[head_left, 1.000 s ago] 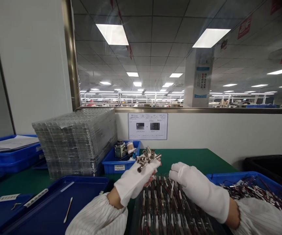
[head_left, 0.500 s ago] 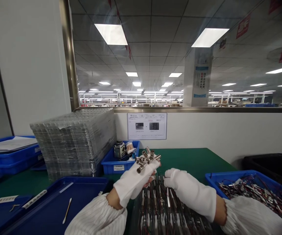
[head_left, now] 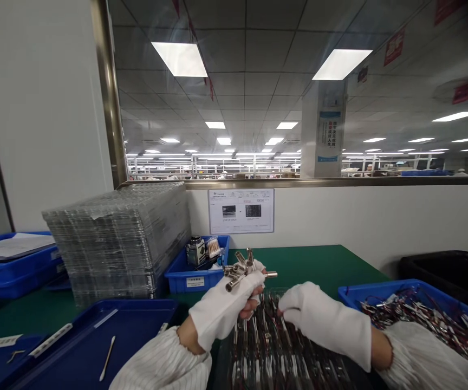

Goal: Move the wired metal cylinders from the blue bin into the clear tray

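Observation:
My left hand [head_left: 229, 303], in a white glove with bare fingertips, is closed around a bunch of several shiny metal tubes [head_left: 240, 271] that stick out in different directions. It hovers over the far left part of a clear plastic tray [head_left: 272, 346]. Rows of slim metal parts with white and red wires lie in the tray's slots. My right hand [head_left: 315, 317], also gloved, reaches down to the tray's far right part with its fingers pinched together. Whatever lies between those fingertips is hidden by the glove.
A blue bin [head_left: 416, 287] of wired parts stands at the right, before a black container [head_left: 445, 265]. Stacked clear trays [head_left: 116, 244] rise at the left. Nearer lies a dark blue tray [head_left: 75, 346] with a cotton swab [head_left: 107, 357]. A small blue box [head_left: 177, 281] holds a bottle and swabs.
My right hand has lowered onto the tray, its fingers now bent down and pinched. One tube in my left hand now points out to the right. The view has shifted slightly.

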Action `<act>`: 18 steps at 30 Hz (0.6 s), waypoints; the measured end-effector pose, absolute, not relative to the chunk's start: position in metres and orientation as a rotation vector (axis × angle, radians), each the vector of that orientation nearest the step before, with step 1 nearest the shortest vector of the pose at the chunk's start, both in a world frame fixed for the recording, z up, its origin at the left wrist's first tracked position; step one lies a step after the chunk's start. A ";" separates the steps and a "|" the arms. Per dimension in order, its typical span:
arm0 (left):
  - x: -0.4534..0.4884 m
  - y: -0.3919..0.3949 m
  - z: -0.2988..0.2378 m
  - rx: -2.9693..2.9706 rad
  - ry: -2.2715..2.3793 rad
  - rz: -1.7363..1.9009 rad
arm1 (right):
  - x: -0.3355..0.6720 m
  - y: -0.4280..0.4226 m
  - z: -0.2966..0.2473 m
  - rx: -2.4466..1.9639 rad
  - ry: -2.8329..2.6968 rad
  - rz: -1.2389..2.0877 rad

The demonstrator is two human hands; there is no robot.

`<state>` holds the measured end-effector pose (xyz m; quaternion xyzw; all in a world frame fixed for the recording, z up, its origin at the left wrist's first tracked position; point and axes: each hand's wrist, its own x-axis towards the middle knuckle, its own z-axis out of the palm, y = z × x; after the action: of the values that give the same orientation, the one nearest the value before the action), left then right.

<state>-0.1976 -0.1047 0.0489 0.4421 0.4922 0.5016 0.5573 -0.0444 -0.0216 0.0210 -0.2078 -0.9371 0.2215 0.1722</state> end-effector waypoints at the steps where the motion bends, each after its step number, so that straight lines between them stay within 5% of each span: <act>1: -0.196 -0.106 0.048 1.058 1.152 1.183 | -0.045 -0.022 0.022 -0.611 -2.520 0.791; 6: -0.184 -0.107 0.038 1.076 1.110 1.156 | -0.050 -0.022 0.026 -0.489 -1.808 1.679; 18: -0.178 -0.108 0.039 1.031 1.068 0.687 | -0.043 -0.029 0.034 -0.470 -1.890 1.584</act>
<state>-0.1785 -0.1078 0.0391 0.4598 0.4764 0.3066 0.6838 -0.0425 -0.0293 0.0343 -0.1778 -0.7156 0.6000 0.3105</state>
